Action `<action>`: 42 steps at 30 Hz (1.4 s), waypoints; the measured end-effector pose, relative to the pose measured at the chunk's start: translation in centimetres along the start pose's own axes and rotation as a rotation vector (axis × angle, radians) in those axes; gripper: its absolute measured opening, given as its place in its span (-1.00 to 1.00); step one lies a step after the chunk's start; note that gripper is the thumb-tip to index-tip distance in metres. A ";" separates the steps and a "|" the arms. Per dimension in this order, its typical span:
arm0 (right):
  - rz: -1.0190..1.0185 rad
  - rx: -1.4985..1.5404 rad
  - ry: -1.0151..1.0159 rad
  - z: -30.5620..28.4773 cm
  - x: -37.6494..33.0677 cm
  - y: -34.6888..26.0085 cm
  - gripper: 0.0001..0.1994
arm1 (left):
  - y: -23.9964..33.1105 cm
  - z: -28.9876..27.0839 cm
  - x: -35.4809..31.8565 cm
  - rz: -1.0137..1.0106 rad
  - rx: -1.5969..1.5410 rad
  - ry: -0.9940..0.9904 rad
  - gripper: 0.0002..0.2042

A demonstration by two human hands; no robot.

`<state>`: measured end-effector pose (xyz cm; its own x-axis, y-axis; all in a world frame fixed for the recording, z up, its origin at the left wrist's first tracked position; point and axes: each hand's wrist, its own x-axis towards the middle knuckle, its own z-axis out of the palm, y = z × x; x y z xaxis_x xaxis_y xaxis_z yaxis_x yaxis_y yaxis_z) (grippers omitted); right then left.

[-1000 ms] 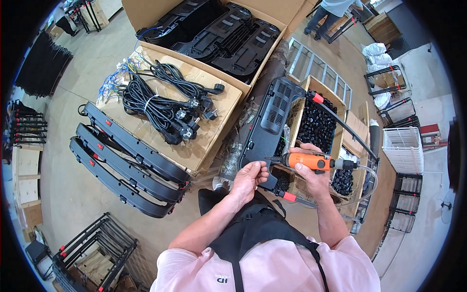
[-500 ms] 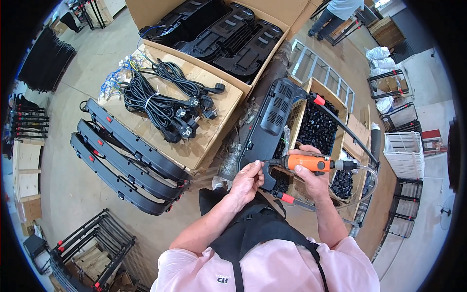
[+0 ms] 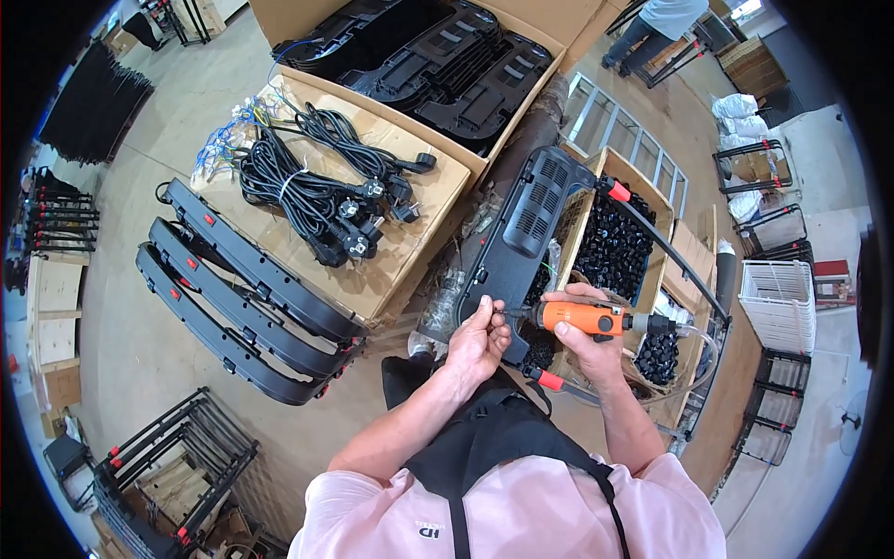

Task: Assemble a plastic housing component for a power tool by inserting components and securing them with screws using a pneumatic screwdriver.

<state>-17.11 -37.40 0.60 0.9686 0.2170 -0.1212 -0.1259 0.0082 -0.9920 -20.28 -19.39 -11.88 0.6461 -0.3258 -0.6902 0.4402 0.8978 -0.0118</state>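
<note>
My right hand (image 3: 591, 354) is wrapped around an orange air screwdriver (image 3: 582, 318), held level with its bit end toward the left. A clear hose runs from its back end. My left hand (image 3: 477, 343) is closed in a pinch by the bit end, thumb and fingertips together; whatever lies between them is too small to make out. Both hands are over the near end of a long black plastic housing (image 3: 507, 247) with vent slots. That housing lies on a black tubular frame (image 3: 666, 244) with red end pieces.
Right of the housing, a wooden box (image 3: 663, 224) holds many small black parts. Left, a cardboard box (image 3: 414, 265) carries bundled power cables (image 3: 298, 191). Three curved black housings (image 3: 251, 303) lean beside it. Behind stands an open carton (image 3: 484, 154) of black plastic panels. A person (image 3: 656, 33) stands far right.
The screwdriver and my right hand have shifted slightly left relative to the housing. My left thumb now points more upward, still close to the bit end. The whole view has turned a little.
</note>
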 end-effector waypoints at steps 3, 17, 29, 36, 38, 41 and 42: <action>-0.033 -0.010 -0.002 -0.1 0.1 0.3 -0.44 | -0.1 0.4 0.2 0.011 0.003 -0.021 -0.70; -0.107 -0.127 0.002 2.6 2.0 2.8 -0.47 | 0.3 -0.2 1.5 0.109 -0.146 -0.188 -0.74; -0.033 -0.334 -0.087 6.4 4.2 0.8 -0.58 | 1.2 -1.2 1.9 0.078 0.020 -0.166 -0.77; -0.005 -0.385 -0.148 7.1 4.9 1.6 -0.66 | 0.4 -0.4 -0.3 -0.013 0.146 -0.136 -0.74; -0.036 -0.408 -0.137 7.0 4.8 1.8 -0.65 | 0.4 -0.4 -0.6 -0.027 0.152 -0.149 -0.73; -0.017 -0.385 -0.123 7.7 4.5 0.8 -0.58 | 0.0 -0.6 -0.5 -0.046 0.217 -0.165 -0.73; 0.009 -0.353 -0.099 7.7 4.3 0.4 -0.55 | -0.3 -1.0 0.0 -0.059 0.215 -0.182 -0.73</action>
<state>-14.65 -28.90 -0.01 0.9404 0.3088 -0.1427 -0.0357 -0.3276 -0.9442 -21.00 -19.35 -12.58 0.7081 -0.4407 -0.5517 0.5898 0.7987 0.1190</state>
